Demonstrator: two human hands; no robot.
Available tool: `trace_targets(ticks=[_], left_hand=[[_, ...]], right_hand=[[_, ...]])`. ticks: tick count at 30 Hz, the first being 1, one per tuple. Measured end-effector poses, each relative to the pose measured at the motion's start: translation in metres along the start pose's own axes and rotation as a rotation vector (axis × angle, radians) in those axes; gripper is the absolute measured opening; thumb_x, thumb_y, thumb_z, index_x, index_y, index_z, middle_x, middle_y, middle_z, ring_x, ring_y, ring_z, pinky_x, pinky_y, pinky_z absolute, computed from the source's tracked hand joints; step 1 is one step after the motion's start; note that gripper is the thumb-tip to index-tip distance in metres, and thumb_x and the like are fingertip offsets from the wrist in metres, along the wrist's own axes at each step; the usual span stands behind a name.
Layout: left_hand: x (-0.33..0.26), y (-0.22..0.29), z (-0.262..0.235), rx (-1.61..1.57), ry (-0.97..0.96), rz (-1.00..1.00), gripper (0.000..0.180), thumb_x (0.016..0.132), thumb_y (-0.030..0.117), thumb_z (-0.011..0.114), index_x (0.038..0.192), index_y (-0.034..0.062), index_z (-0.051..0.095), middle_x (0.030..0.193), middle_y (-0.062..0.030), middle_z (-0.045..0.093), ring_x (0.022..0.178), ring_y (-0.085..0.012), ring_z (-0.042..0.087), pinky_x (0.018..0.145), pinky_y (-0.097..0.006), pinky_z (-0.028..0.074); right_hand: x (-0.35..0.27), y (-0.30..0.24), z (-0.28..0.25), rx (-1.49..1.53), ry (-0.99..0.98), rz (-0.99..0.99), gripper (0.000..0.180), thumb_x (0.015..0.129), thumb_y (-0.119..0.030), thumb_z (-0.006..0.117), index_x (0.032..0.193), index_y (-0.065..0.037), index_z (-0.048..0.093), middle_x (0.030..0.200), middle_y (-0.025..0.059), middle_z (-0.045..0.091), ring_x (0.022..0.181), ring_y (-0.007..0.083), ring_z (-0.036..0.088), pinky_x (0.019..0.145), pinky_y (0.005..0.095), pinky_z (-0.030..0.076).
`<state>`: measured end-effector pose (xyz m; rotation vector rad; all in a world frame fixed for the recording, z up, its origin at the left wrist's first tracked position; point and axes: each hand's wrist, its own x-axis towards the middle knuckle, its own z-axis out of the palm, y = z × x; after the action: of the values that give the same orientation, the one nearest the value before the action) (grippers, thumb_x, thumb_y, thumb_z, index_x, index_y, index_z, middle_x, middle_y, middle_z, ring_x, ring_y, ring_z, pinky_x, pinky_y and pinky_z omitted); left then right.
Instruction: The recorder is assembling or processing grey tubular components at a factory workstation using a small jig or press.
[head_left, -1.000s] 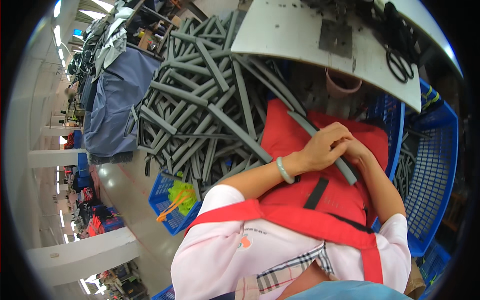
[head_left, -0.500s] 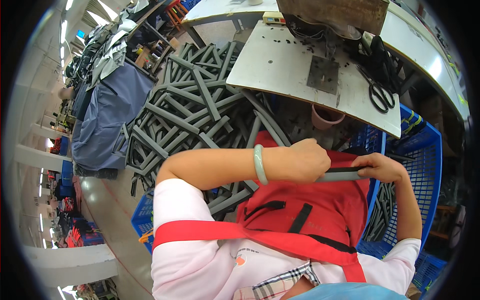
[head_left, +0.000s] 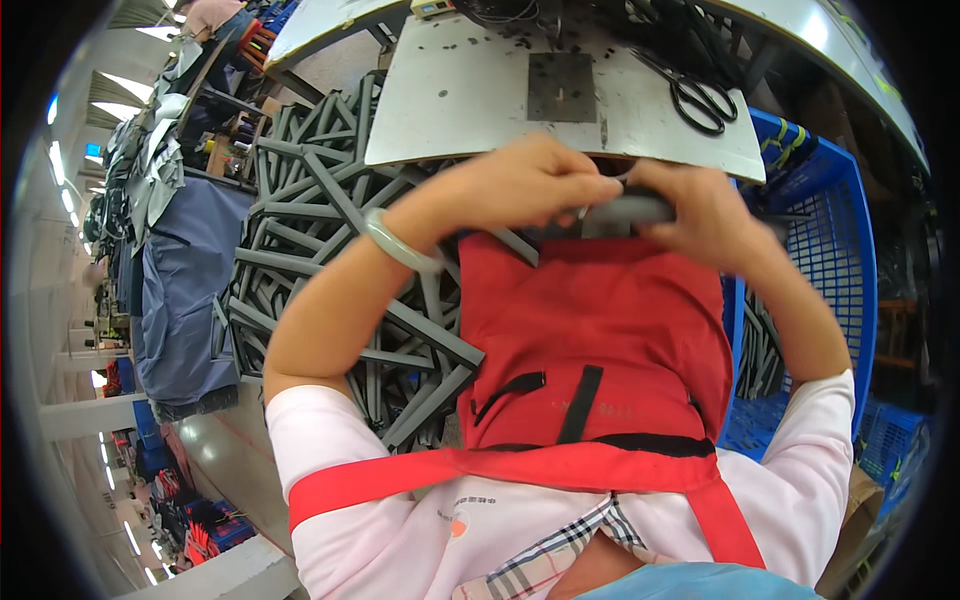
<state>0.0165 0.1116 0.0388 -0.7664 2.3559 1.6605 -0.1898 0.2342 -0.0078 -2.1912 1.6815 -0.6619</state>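
Grey metal worktop stretches ahead of me, black scissors lying on its right side. Just below its edge, over my red apron, my left hand and right hand have their fingers clamped on a grey foam strip. More grey strips pile at my left.
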Motion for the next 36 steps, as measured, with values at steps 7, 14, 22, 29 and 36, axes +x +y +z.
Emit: trace_targets(ticks=[7, 14, 22, 29, 36], left_hand=[[0.010, -0.039, -0.018, 0.242, 0.410, 0.279, 0.029, 0.090, 0.022, 0.068, 0.101, -0.0050, 0.068, 0.079, -0.0005, 0.065, 0.071, -0.0079, 0.057, 0.064, -0.022, 0.046], [0.034, -0.051, -0.045, 0.175, 0.598, 0.278, 0.031, 0.088, 0.023, 0.069, 0.104, -0.0034, 0.070, 0.078, -0.0025, 0.067, 0.069, -0.0078, 0.057, 0.063, -0.023, 0.047], [0.066, -0.059, -0.075, -0.015, 0.598, 0.182, 0.030, 0.087, 0.025, 0.071, 0.102, -0.0017, 0.071, 0.078, -0.0025, 0.068, 0.065, -0.0069, 0.054, 0.060, -0.022, 0.045], [0.078, -0.061, -0.083, 0.020, 0.618, 0.173, 0.031, 0.087, 0.025, 0.071, 0.104, -0.0014, 0.071, 0.080, -0.0038, 0.069, 0.066, -0.0074, 0.055, 0.060, -0.022, 0.045], [0.080, -0.054, -0.088, 0.078, 0.632, 0.185, 0.031, 0.088, 0.025, 0.070, 0.106, 0.0005, 0.071, 0.082, -0.0047, 0.070, 0.068, -0.0077, 0.056, 0.062, -0.022, 0.046]], right_hand=[[0.042, 0.019, -0.008, -0.217, 0.032, -0.059, 0.026, 0.072, -0.013, 0.070, 0.093, -0.003, 0.056, 0.081, 0.0181, 0.062, 0.082, 0.0383, 0.061, 0.071, 0.0437, 0.047], [0.083, 0.047, -0.012, -0.293, 0.056, 0.000, 0.042, 0.077, -0.022, 0.070, 0.116, -0.010, 0.062, 0.086, 0.0191, 0.067, 0.084, 0.0373, 0.064, 0.072, 0.0437, 0.051], [0.116, 0.081, -0.006, -0.322, 0.159, -0.005, 0.046, 0.077, -0.023, 0.070, 0.120, -0.008, 0.064, 0.087, 0.0199, 0.067, 0.083, 0.0350, 0.066, 0.076, 0.0397, 0.052], [0.123, 0.087, -0.005, -0.323, 0.157, 0.038, 0.046, 0.079, -0.024, 0.071, 0.120, -0.006, 0.063, 0.089, 0.0204, 0.067, 0.084, 0.0357, 0.066, 0.077, 0.0394, 0.052], [0.127, 0.081, -0.014, -0.333, 0.144, 0.094, 0.049, 0.080, -0.025, 0.071, 0.123, -0.004, 0.061, 0.092, 0.0213, 0.067, 0.086, 0.0367, 0.065, 0.078, 0.0402, 0.052]])
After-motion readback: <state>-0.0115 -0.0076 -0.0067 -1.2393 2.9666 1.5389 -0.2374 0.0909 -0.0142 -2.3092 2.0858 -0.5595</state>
